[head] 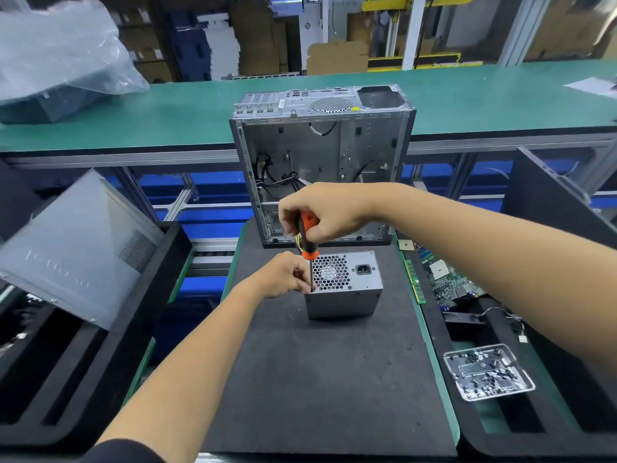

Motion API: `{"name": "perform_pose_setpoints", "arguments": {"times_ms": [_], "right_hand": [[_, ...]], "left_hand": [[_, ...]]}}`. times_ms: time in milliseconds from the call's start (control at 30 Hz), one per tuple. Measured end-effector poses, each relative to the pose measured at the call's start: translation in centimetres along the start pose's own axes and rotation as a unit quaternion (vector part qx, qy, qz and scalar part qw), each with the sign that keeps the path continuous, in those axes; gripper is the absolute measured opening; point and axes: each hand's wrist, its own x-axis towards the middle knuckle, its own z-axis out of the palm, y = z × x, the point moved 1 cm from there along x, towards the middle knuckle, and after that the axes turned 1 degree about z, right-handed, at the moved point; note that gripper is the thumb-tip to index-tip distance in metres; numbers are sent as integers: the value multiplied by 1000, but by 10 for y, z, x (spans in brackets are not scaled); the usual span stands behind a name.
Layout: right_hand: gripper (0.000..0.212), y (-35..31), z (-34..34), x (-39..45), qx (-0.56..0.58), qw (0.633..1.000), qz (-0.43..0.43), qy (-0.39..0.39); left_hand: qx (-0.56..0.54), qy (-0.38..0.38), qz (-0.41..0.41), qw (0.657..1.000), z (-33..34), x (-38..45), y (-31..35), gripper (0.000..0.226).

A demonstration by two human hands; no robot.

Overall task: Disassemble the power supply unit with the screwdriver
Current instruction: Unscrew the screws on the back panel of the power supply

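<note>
Left hand (287, 275) pinches the shaft at the power supply unit (344, 284) mid-tabletop (317, 379); right hand (320, 212) grips the screwdriver (309, 240), which should stay upright and pressed firmly while turning.

Orange-black screwdriver (307, 237), grey power supply unit (344, 297)

The black mat (320, 379) lies bare in front of the power supply unit (344, 289), giving open passage from the near edge. Behind the unit the open computer case (320, 162) blocks the far side. A board (447, 282) and a screw tray (489, 372) crowd the right, black foam bins (100, 345) the left.
</note>
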Motion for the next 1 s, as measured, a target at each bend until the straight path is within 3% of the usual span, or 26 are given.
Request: {"name": "perform_pose_setpoints", "arguments": {"times_ms": [33, 100, 167, 300, 433, 533, 633, 767, 867, 933, 1000], "right_hand": [[16, 1, 1, 1, -34, 999, 20, 22], [36, 3, 4, 4, -168, 980, 90, 58], [42, 5, 7, 8, -232, 962, 125, 69], [16, 2, 3, 4, -114, 993, 24, 27], [33, 3, -2, -3, 10, 1000, -9, -19], [19, 7, 2, -1, -65, 997, 25, 25], [42, 10, 5, 1, -203, 973, 104, 42], [11, 4, 0, -3, -79, 997, 11, 4], [25, -1, 0, -7, -5, 1000, -2, -3], [15, -2, 4, -6, -36, 999, 12, 26], [23, -1, 7, -4, -127, 989, 59, 38]], "left_hand": [[-5, 0, 2, 1000, 0, -1, 0, 10], [-9, -1, 6, 1000, 1, -1, 1, 20], [-6, -4, 7, 1000, 1, 1, 0, 23], [8, 1, 1, 1000, 1, 2, -4, 8], [20, 0, 8, 1000, 2, 2, -3, 8], [8, 3, 10, 1000, 2, 0, -2, 10], [9, 7, 22, 1000, 2, -2, -1, 14], [14, 4, 19, 1000, 4, -2, -1, 12], [24, 8, 21, 999, 3, -3, -2, 9], [22, 11, 26, 999, 4, -4, -1, 9], [20, 18, 32, 999, 4, -7, 0, 9]]}}
